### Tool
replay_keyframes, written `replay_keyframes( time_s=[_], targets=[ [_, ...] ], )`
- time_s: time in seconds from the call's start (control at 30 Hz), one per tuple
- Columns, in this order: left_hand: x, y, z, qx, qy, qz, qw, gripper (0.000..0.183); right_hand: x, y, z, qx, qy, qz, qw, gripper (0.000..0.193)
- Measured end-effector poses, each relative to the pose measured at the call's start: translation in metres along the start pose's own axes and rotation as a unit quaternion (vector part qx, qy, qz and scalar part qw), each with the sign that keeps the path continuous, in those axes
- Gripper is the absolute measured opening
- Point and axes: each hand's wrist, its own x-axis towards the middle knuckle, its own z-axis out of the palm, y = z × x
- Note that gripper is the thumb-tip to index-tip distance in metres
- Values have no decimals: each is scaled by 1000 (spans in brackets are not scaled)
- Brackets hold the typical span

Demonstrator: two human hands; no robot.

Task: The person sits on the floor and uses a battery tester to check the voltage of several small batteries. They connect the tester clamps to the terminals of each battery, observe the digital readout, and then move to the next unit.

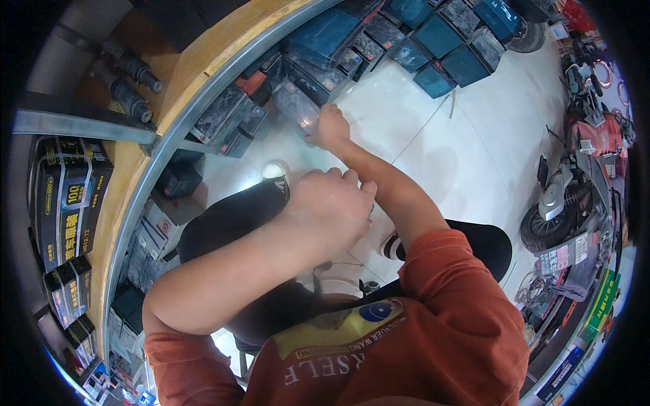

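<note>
Pale glossy floor tiles (pixel 474 135) fill the middle of the head view, in what looks like a repair shop for small electric vehicles. A wooden tabletop (pixel 196 68) edged with a metal strip curves along the left, and below it run rows of dark blocky batteries (pixel 230 118), stacked low on the floor so they can be reached from a crouch.

The person is bent low over them. The right hand (pixel 330 125) stretches far forward with the arm nearly straight and rests on the top corner of a dark battery case (pixel 298 105) at the edge of the row; the fingers curl over it, though whether they grip or only touch it I cannot tell. The left hand (pixel 332 206) is held close to the body, above the knee, fingers curled into a loose fist; anything inside it is hidden by the back of the hand.

More teal and black battery boxes (pixel 440 34) line the floor farther back. On the tabletop's shelf side stand strapped cartons (pixel 68 203) and two ribbed black rubber parts (pixel 132 84). A scooter (pixel 575 189) is parked to the right, well apart from the hands. The person's own knees and a white shoe (pixel 274 169) crowd the space between body and batteries.
</note>
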Motion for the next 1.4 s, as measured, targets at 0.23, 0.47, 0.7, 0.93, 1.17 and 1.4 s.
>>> replay_keyframes(
  time_s=[0.23, 0.47, 0.7, 0.93, 1.17, 1.4],
  targets=[
    [-11, 2, -4, -15, -22, 5, 1000, 34, -56, 79, -30, -47, -57, -85, 994, 77],
    [-11, 9, 7, -23, 4, 14, 1000, 34, -67, 165, -63, -122, -64, -103, 985, 72],
    [-10, 18, -4, -10, -55, 16, 998, 33, -55, 217, -92, -222, 129, 36, 966, 56],
    [-8, 23, -2, -31, -48, 30, 998, 31, -70, 144, -29, 102, -66, 174, 977, 98],
    [-7, 31, 11, -21, -13, 56, 998, 28, -54, 147, -1, 34, -1, 235, 971, 132],
    [-14, 43, 28, 26, -33, 71, 997, 23, -46, 211, -52, 82, -103, 20, 991, 132]
  ],
)
